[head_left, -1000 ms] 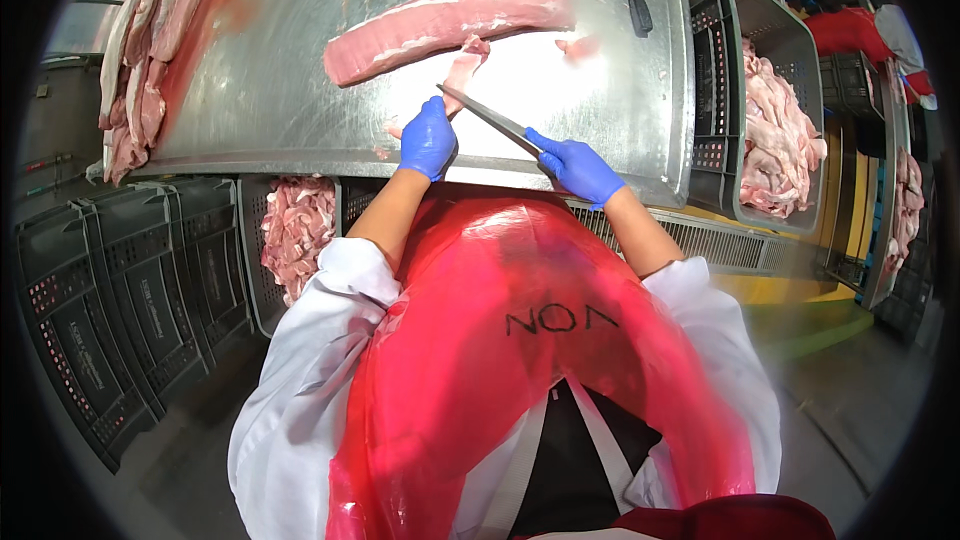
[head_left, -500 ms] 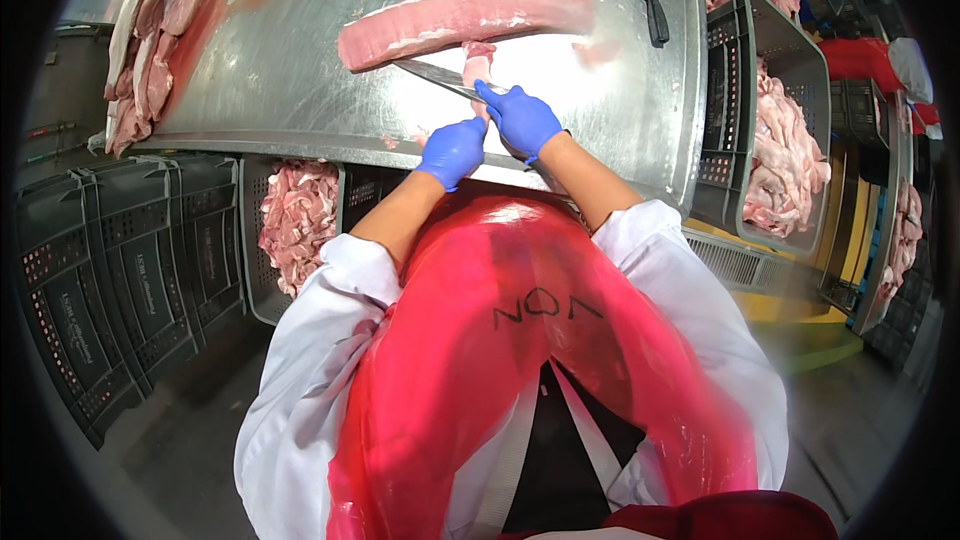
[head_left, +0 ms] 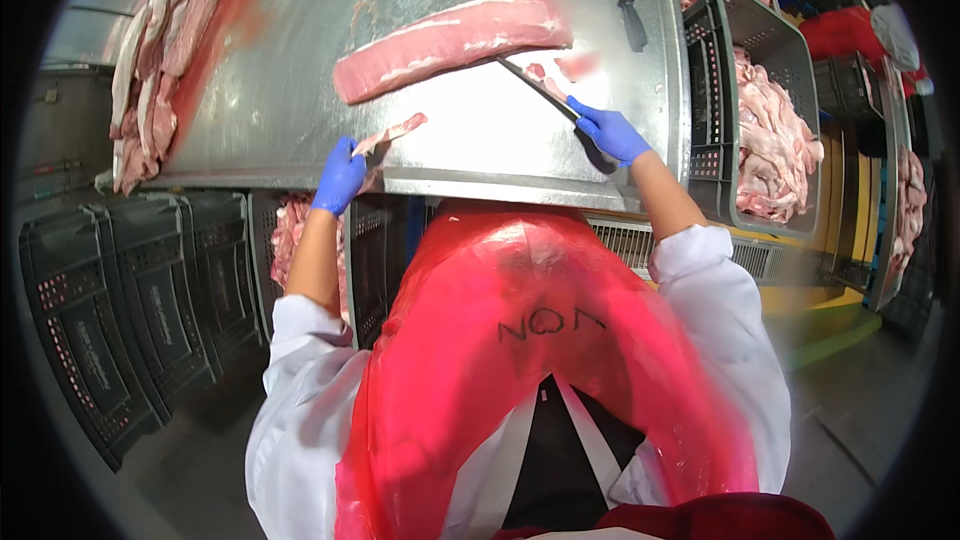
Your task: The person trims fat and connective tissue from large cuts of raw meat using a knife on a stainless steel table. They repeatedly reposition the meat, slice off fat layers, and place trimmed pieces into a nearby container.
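A long pale-pink piece of meat (head_left: 450,45) with a white fatty edge lies across the steel table. My left hand (head_left: 342,177), in a blue glove, is closed on one end of a thin meat strip (head_left: 395,132) near the table's front edge. In my gloved right hand (head_left: 612,134) is a knife (head_left: 538,86), its blade pointing up and left toward the long piece. The fingers hide its handle. A small meat scrap (head_left: 546,78) lies beside the blade, next to a reddish smear.
A sharpening steel with a black handle (head_left: 632,24) rests at the table's right. Beyond it stands a grey crate (head_left: 716,105) of meat pieces. Another crate (head_left: 262,250) with meat sits below the front edge at left, beside dark stacked crates (head_left: 160,310). More meat (head_left: 165,60) hangs at the far left.
My hands have moved apart: the left went left with the strip, the right went right with the knife. The strip has come away from beside the long piece.
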A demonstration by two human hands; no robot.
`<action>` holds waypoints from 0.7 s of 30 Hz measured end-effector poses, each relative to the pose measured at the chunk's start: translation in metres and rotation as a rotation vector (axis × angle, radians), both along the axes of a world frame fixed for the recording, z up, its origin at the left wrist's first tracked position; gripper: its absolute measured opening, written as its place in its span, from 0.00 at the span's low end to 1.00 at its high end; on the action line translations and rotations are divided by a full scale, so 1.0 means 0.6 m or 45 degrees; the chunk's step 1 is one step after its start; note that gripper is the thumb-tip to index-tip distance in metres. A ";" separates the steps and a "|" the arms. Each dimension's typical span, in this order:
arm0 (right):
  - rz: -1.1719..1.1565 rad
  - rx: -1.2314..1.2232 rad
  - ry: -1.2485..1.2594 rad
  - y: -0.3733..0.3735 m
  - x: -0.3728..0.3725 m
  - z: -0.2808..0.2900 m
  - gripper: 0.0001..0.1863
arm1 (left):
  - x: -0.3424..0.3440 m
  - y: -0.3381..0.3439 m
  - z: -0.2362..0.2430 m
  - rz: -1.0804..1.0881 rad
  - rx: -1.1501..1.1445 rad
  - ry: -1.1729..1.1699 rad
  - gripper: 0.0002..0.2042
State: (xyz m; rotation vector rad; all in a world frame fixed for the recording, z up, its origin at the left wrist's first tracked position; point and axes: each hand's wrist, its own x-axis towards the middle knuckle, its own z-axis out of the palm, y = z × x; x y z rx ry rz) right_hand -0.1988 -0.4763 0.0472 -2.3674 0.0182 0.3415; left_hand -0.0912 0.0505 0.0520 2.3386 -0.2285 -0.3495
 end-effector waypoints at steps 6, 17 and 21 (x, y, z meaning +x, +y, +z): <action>-0.241 1.126 0.640 0.006 -0.079 0.168 0.30 | 0.011 -0.095 0.228 0.228 -0.508 0.458 0.08; -0.858 1.762 0.382 0.033 -0.211 0.059 0.22 | 0.033 -0.466 0.474 -0.442 -1.275 0.448 0.15; -0.892 1.748 0.311 0.039 -0.230 0.040 0.19 | 0.081 -0.717 0.518 -1.169 -1.119 0.152 0.16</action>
